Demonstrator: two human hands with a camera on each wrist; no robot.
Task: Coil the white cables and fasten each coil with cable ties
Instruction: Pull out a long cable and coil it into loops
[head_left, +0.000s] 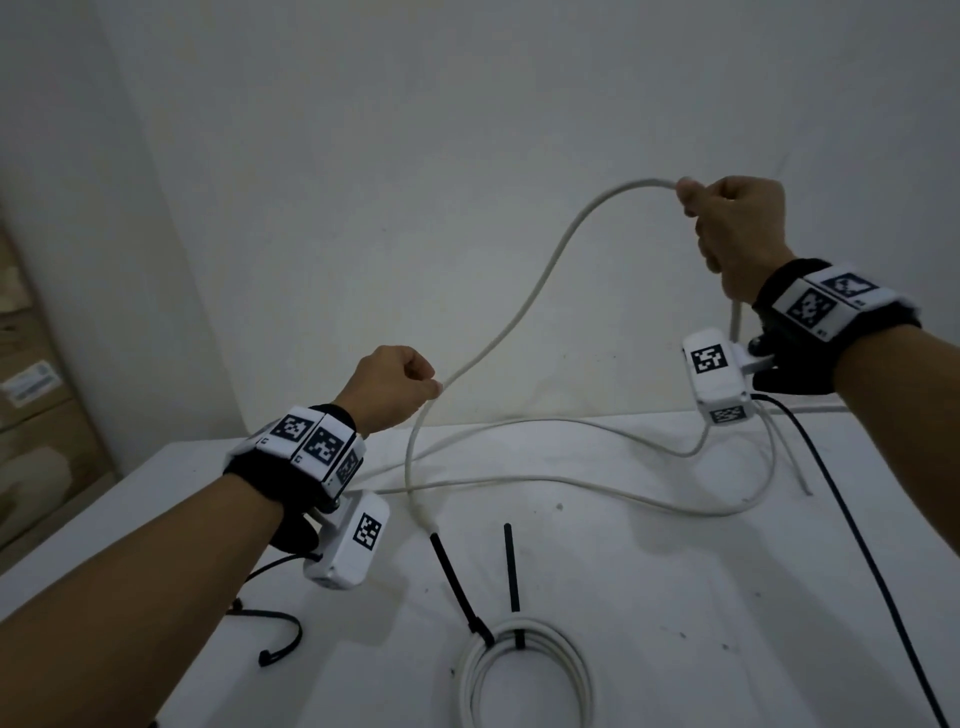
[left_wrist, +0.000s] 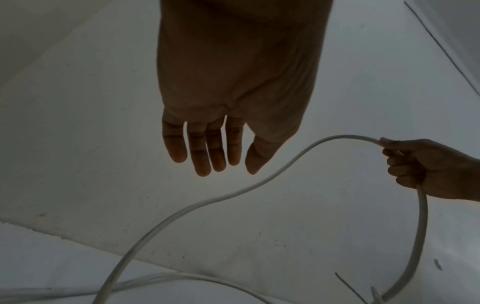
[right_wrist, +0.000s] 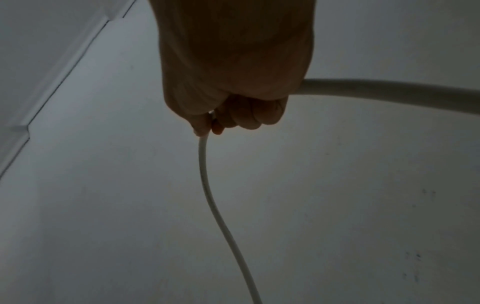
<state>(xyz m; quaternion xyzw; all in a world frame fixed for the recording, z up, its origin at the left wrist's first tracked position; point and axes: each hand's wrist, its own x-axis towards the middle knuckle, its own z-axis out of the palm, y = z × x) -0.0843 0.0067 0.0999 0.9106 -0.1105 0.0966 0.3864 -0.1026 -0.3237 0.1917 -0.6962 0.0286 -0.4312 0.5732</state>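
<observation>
A loose white cable arcs through the air above the white table. My right hand is raised at the upper right and grips the cable in a fist, also seen in the right wrist view. My left hand hangs lower at the centre left; in the left wrist view its fingers are straight and the cable passes just beyond the thumb, not gripped. The rest of the cable trails in loops over the table. A finished white coil with two black cable ties lies at the front.
One loose black cable tie lies bent on the table at the front left. A black camera lead runs from my right wrist across the table's right side. Cardboard boxes stand on the left, and a plain wall rises behind the table.
</observation>
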